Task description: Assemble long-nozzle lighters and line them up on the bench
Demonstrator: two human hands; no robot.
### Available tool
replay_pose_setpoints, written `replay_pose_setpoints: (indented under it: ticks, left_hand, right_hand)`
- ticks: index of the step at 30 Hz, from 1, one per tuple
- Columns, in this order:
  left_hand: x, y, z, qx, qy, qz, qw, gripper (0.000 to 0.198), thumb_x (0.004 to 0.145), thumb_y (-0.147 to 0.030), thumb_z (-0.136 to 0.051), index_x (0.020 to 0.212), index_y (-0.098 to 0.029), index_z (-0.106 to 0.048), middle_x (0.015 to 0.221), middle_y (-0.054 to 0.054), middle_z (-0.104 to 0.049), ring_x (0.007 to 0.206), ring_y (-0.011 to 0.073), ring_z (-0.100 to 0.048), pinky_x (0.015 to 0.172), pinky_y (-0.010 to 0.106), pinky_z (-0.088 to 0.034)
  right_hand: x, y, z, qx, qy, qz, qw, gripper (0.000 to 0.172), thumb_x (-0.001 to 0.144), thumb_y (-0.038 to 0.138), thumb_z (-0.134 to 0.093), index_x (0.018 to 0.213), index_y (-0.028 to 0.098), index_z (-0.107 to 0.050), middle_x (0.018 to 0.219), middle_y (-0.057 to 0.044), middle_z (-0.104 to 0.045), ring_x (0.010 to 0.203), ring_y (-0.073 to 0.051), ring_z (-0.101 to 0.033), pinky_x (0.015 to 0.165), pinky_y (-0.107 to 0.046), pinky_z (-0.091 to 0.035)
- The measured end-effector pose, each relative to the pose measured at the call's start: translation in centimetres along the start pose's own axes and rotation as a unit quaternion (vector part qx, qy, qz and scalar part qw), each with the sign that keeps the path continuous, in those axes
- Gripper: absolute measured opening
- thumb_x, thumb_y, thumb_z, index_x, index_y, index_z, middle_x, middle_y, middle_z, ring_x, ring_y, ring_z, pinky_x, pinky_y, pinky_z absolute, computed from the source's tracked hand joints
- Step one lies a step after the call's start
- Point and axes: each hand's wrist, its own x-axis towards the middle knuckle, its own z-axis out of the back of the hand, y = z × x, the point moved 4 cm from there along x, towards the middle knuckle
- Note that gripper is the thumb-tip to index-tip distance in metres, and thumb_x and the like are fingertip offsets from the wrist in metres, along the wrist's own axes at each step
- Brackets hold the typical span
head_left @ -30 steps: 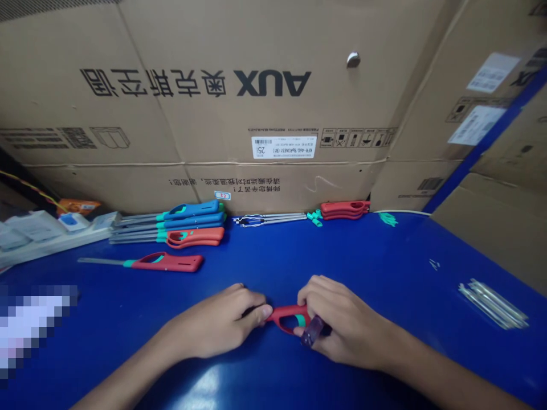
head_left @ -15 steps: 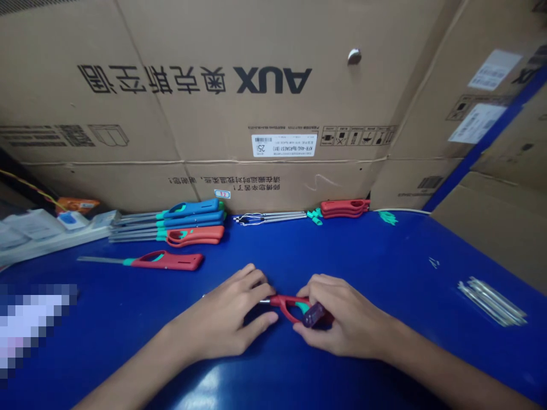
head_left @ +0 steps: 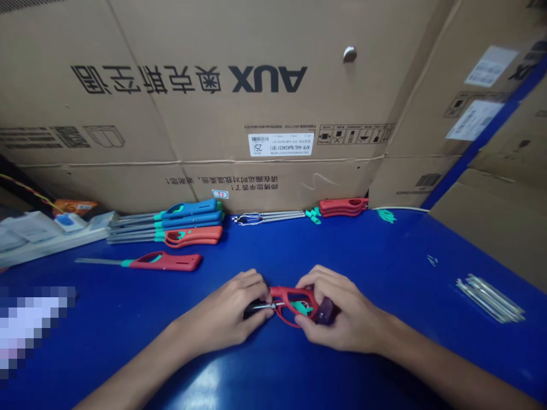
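Note:
In front of me is a red gas lighter (head_left: 280, 293) whose handle shell has come apart into two halves, tilted away from each other. Between them show a green trigger (head_left: 302, 308) and a dark purple fuel tank (head_left: 327, 311). My left hand (head_left: 239, 304) is closed at the lighter's front end, pinching its thin metal rod (head_left: 258, 307) between thumb and fingers. The rear of the red handle sits in my right hand (head_left: 337, 310), thumb below and fingers over the top. Its fingers hide part of the shell and tank.
A whole red lighter (head_left: 164, 261) lies at left, before a stack of blue lighters (head_left: 192, 209) and orange ones. Along the back are metal rods (head_left: 273, 217), green pieces (head_left: 313, 215) and red shells (head_left: 342, 207). Clear-wrapped silvery tubes (head_left: 489, 297) lie right; a power strip (head_left: 55, 236) stands left. Cardboard (head_left: 192, 34) walls the back.
The red handle, closed half a second ago, now stands split into two halves with its inside showing. My right hand has turned a little with it, and the left still pinches the front end.

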Motion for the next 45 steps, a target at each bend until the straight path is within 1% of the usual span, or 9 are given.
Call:
replay_pose_setpoints:
  ticks: [3, 7, 13, 17, 22, 26, 31, 36, 45]
  left_hand:
    - [-0.1, 0.2, 0.1, -0.015, -0.002, 0.004, 1.000, 0.006, 0.092, -0.020, -0.054, 0.090, -0.020, -0.060, 0.090, 0.002, -0.062, 0.088, 0.0186, -0.057, 0.082, 0.032, -0.045]
    - [-0.2, 0.5, 0.4, -0.005, -0.007, 0.004, 1.000, 0.005, 0.089, -0.019, -0.055, 0.086, -0.021, -0.059, 0.087, 0.001, -0.061, 0.085, 0.0179, -0.058, 0.084, 0.033, -0.045]
    - [-0.3, 0.5, 0.6, 0.041, -0.003, 0.005, 0.999, 0.003, 0.089, -0.023, -0.057, 0.088, -0.021, -0.059, 0.089, 0.001, -0.062, 0.086, 0.0188, -0.058, 0.092, 0.036, -0.042]
    - [-0.4, 0.5, 0.8, 0.049, 0.023, 0.020, 0.998, 0.008, 0.092, -0.022, -0.051, 0.088, -0.022, -0.059, 0.090, 0.001, -0.062, 0.090, 0.0192, -0.058, 0.090, 0.037, -0.041]
    - [-0.4, -0.2, 1.2, 0.109, 0.030, 0.026, 0.993, 0.003, 0.081, -0.020, -0.058, 0.084, -0.021, -0.057, 0.085, 0.001, -0.061, 0.087, 0.0232, -0.056, 0.092, 0.047, -0.039]
    - [-0.3, -1.0, 0.3, 0.090, 0.010, 0.015, 0.996, 0.021, 0.083, -0.033, -0.061, 0.101, -0.021, -0.061, 0.096, 0.003, -0.064, 0.095, 0.0255, -0.057, 0.095, 0.051, -0.039]
    - [0.0, -1.8, -1.3, 0.046, -0.006, -0.014, 0.999, 0.018, 0.091, -0.033, -0.056, 0.103, -0.022, -0.063, 0.100, 0.004, -0.065, 0.098, 0.0222, -0.058, 0.097, 0.042, -0.041]
    - [0.1, -2.0, -1.2, 0.015, -0.032, -0.019, 0.999, 0.015, 0.096, -0.026, -0.049, 0.102, -0.022, -0.062, 0.097, 0.002, -0.065, 0.093, 0.0194, -0.057, 0.096, 0.041, -0.039]
    - [-0.2, -2.5, -0.9, 0.046, -0.024, -0.067, 0.996, 0.021, 0.098, -0.017, -0.039, 0.094, -0.020, -0.059, 0.095, 0.003, -0.065, 0.088, 0.0189, -0.054, 0.092, 0.041, -0.034]
  right_hand:
    - [0.3, -0.2, 1.4, 0.016, -0.074, -0.040, 0.996, 0.034, 0.079, 0.018, -0.064, 0.068, 0.023, -0.032, 0.085, -0.005, -0.065, 0.070, -0.014, -0.058, 0.064, -0.027, -0.045]
    - [0.2, -2.3, 3.7, -0.025, -0.135, -0.199, 0.970, 0.038, 0.088, 0.031, -0.056, 0.065, 0.024, -0.027, 0.067, 0.001, -0.057, 0.060, -0.012, -0.053, 0.059, -0.026, -0.041]
    - [-0.1, -5.6, 3.8, -0.162, 0.083, -0.305, 0.935, 0.037, 0.080, 0.043, -0.065, 0.065, 0.023, -0.038, 0.060, 0.005, -0.048, 0.053, -0.012, -0.042, 0.051, -0.025, -0.030]
    - [0.0, -4.6, 3.2, -0.136, 0.102, -0.258, 0.951, 0.028, 0.077, 0.039, -0.070, 0.077, 0.021, -0.050, 0.076, 0.001, -0.054, 0.067, -0.013, -0.048, 0.061, -0.025, -0.037]
    - [-0.2, -2.3, 1.9, -0.046, 0.215, -0.233, 0.947, 0.022, 0.079, 0.034, -0.070, 0.084, 0.020, -0.053, 0.079, 0.002, -0.054, 0.068, -0.012, -0.048, 0.061, -0.024, -0.038]
    - [-0.4, -1.5, 0.8, -0.044, 0.250, -0.213, 0.943, 0.009, 0.083, 0.018, -0.062, 0.082, 0.020, -0.054, 0.081, 0.001, -0.057, 0.078, -0.014, -0.052, 0.071, -0.026, -0.041]
    - [-0.4, -0.4, 0.1, -0.025, 0.203, -0.134, 0.970, 0.014, 0.079, 0.008, -0.057, 0.078, 0.021, -0.053, 0.081, -0.001, -0.060, 0.081, -0.017, -0.056, 0.076, -0.029, -0.046]
    - [-0.5, 0.1, 0.2, -0.007, 0.133, -0.108, 0.985, 0.016, 0.081, 0.009, -0.056, 0.073, 0.022, -0.050, 0.081, -0.001, -0.062, 0.077, -0.015, -0.059, 0.073, -0.027, -0.050]
    - [-0.4, 0.4, 0.3, -0.014, 0.127, -0.082, 0.988, 0.015, 0.081, 0.007, -0.057, 0.079, 0.022, -0.056, 0.082, -0.002, -0.066, 0.077, -0.016, -0.062, 0.076, -0.028, -0.051]
